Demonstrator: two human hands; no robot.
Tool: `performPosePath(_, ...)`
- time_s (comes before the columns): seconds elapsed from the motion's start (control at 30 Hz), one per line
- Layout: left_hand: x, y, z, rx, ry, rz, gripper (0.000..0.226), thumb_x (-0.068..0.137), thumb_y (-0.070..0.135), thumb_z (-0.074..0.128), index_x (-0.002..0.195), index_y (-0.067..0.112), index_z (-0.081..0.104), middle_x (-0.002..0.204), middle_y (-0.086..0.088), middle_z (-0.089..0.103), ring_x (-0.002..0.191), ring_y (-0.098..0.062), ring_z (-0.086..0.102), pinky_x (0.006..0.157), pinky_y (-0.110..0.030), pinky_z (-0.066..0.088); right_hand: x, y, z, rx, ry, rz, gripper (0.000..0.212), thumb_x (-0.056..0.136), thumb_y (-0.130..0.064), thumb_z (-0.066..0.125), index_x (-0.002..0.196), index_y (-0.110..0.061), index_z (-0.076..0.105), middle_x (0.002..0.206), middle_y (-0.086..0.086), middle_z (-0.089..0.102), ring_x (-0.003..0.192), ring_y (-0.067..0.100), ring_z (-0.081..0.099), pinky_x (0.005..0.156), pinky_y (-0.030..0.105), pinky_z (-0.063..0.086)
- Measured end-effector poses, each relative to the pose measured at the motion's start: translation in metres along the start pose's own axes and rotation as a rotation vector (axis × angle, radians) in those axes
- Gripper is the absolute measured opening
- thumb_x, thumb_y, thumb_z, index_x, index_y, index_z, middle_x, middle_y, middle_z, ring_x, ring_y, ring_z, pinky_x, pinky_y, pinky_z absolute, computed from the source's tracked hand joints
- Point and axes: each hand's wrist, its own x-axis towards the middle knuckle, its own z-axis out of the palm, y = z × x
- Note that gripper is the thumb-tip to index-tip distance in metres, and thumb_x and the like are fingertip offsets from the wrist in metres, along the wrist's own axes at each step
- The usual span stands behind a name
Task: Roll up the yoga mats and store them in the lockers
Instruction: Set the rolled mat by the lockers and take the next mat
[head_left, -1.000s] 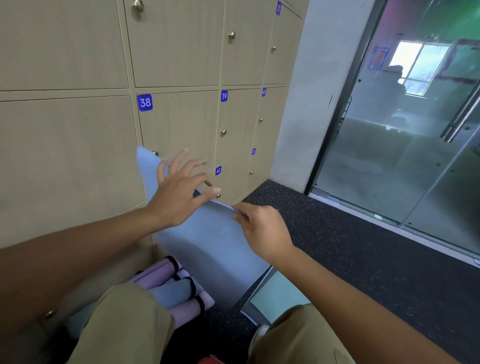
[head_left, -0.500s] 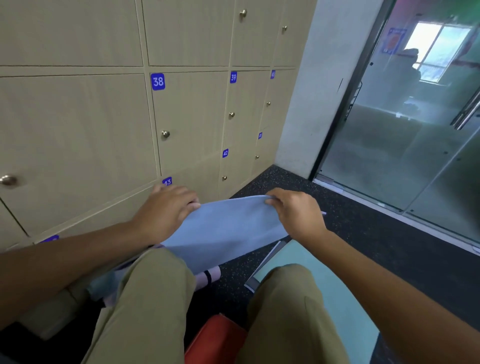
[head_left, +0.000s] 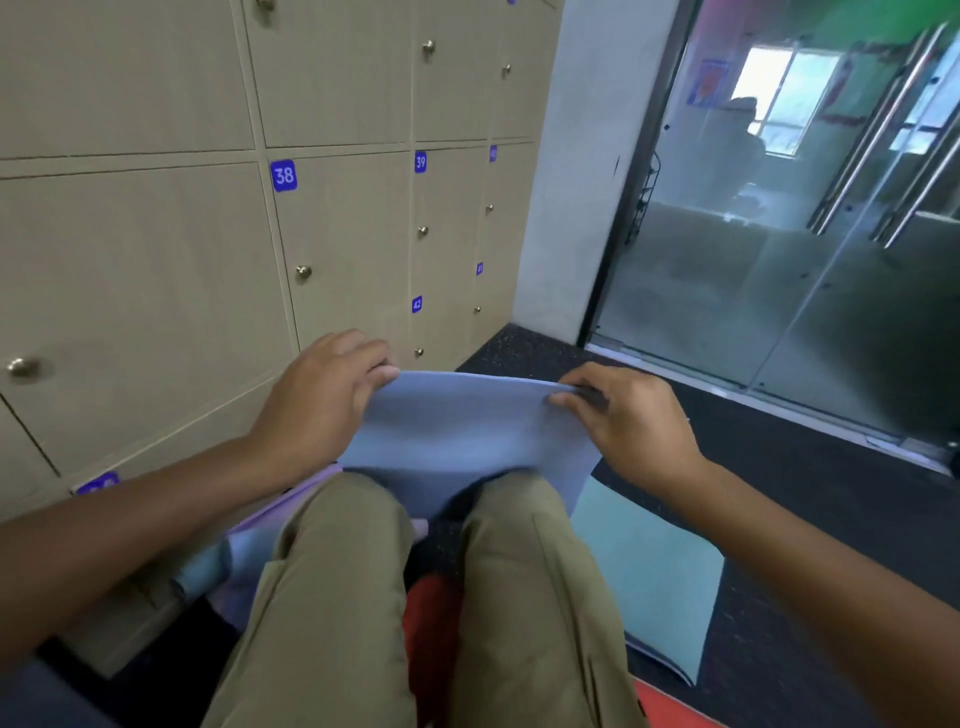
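A light blue yoga mat (head_left: 462, 431) lies spread in front of my knees, its far edge lifted off the floor. My left hand (head_left: 319, 395) grips the mat's far left corner and my right hand (head_left: 631, 415) pinches its far right corner. The mat's near part runs down between my legs and is hidden there. Beige wooden lockers (head_left: 343, 234) with blue number tags and round knobs fill the wall on the left, all doors in view shut. Rolled purple and blue mats (head_left: 234, 556) show partly under my left arm, low by the lockers.
A flat mint green mat (head_left: 649, 571) lies on the dark speckled floor (head_left: 810, 499) to my right. Something red (head_left: 431, 618) sits between my legs. A glass door and partition (head_left: 779, 260) stand ahead on the right, beside a grey pillar (head_left: 566, 182).
The blue mat's raised end came down from against the lockers to a low spread in front of my knees. My hands moved apart to its two far corners.
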Motion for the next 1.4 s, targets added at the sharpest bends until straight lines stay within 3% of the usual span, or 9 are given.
performPosePath(0.33, -0.118, 0.047, -0.034, -0.152, -0.146, -0.053, 0.03, 0.097, 0.045, 0.042, 0.079, 0.027, 0.057, 0.079, 0.01, 0.053, 0.078, -0.012, 0.052, 0.069, -0.033, 0.039, -0.123, -0.042, -0.023, 0.003, 0.046, -0.153, 0.022, 0.098, -0.034, 0.063, 0.094, -0.016, 0.074, 0.087, -0.008, 0.062, 0.08, 0.013, 0.052, 0.073, 0.025, 0.044)
performPosePath(0.5, -0.173, 0.063, -0.049, -0.215, -0.18, -0.149, 0.029, 0.094, 0.049, 0.044, 0.074, 0.03, 0.054, 0.08, 0.011, 0.058, 0.079, -0.011, 0.055, 0.069, -0.022, 0.039, -0.174, -0.069, -0.022, 0.063, -0.047, -0.169, 0.023, 0.101, -0.034, 0.056, 0.096, -0.02, 0.073, 0.091, -0.009, 0.065, 0.083, 0.018, 0.06, 0.073, 0.038, 0.052)
performPosePath(0.67, -0.226, 0.077, -0.052, -0.238, -0.278, -0.206, 0.027, 0.094, 0.05, 0.047, 0.074, 0.033, 0.054, 0.077, 0.013, 0.06, 0.079, -0.009, 0.058, 0.071, -0.025, 0.042, -0.217, -0.077, -0.011, 0.176, -0.248, -0.174, 0.023, 0.106, -0.033, 0.048, 0.1, -0.025, 0.069, 0.094, -0.015, 0.06, 0.088, 0.012, 0.058, 0.078, 0.03, 0.049)
performPosePath(0.8, -0.251, 0.083, -0.045, -0.226, -0.29, -0.326, 0.023, 0.091, 0.049, 0.057, 0.076, 0.032, 0.058, 0.081, 0.019, 0.063, 0.081, -0.006, 0.057, 0.068, -0.025, 0.042, -0.234, -0.078, 0.001, 0.275, -0.334, -0.05, 0.017, 0.102, -0.04, 0.053, 0.096, -0.034, 0.068, 0.089, -0.02, 0.06, 0.088, 0.006, 0.058, 0.073, 0.021, 0.047)
performPosePath(0.87, -0.256, 0.086, -0.04, -0.216, -0.277, -0.383, 0.022, 0.092, 0.032, 0.073, 0.074, 0.029, 0.06, 0.077, 0.022, 0.061, 0.077, -0.002, 0.055, 0.063, -0.02, 0.037, -0.237, -0.08, 0.004, 0.325, -0.338, 0.048, 0.008, 0.098, -0.035, 0.066, 0.09, -0.036, 0.068, 0.086, -0.018, 0.063, 0.086, 0.009, 0.062, 0.072, 0.019, 0.047)
performPosePath(0.93, -0.257, 0.089, -0.038, -0.222, -0.281, -0.44, 0.023, 0.088, 0.018, 0.078, 0.073, 0.025, 0.061, 0.069, 0.025, 0.058, 0.07, 0.003, 0.052, 0.062, -0.015, 0.037, -0.238, -0.082, 0.006, 0.382, -0.343, 0.157, 0.016, 0.092, -0.025, 0.075, 0.083, -0.036, 0.069, 0.084, -0.016, 0.067, 0.084, 0.011, 0.065, 0.072, 0.018, 0.047)
performPosePath(1.2, -0.246, 0.077, -0.03, -0.383, -0.355, -0.58, 0.019, 0.085, 0.015, 0.08, 0.076, 0.013, 0.064, 0.058, 0.015, 0.057, 0.052, -0.002, 0.047, 0.052, -0.011, 0.033, -0.218, -0.08, 0.004, 0.765, -0.486, 0.518, 0.014, 0.083, -0.012, 0.083, 0.073, -0.013, 0.074, 0.075, 0.005, 0.072, 0.066, 0.009, 0.06, 0.065, 0.02, 0.047)
performPosePath(1.3, -0.243, 0.075, -0.028, -0.355, -0.338, -0.538, 0.02, 0.083, 0.013, 0.082, 0.075, 0.019, 0.065, 0.07, 0.017, 0.058, 0.061, 0.001, 0.05, 0.058, -0.01, 0.035, -0.216, -0.078, 0.011, 0.744, -0.492, 0.543, 0.016, 0.082, -0.013, 0.085, 0.072, -0.018, 0.074, 0.07, 0.005, 0.066, 0.062, 0.012, 0.05, 0.06, 0.024, 0.042)
performPosePath(1.4, -0.244, 0.066, -0.021, -0.351, -0.335, -0.469, 0.017, 0.08, 0.031, 0.078, 0.075, 0.027, 0.062, 0.08, 0.009, 0.061, 0.076, -0.008, 0.054, 0.066, -0.017, 0.037, -0.217, -0.078, 0.017, 0.662, -0.413, 0.494, 0.021, 0.08, -0.012, 0.086, 0.072, -0.025, 0.072, 0.072, -0.007, 0.065, 0.064, 0.009, 0.051, 0.062, 0.024, 0.044)
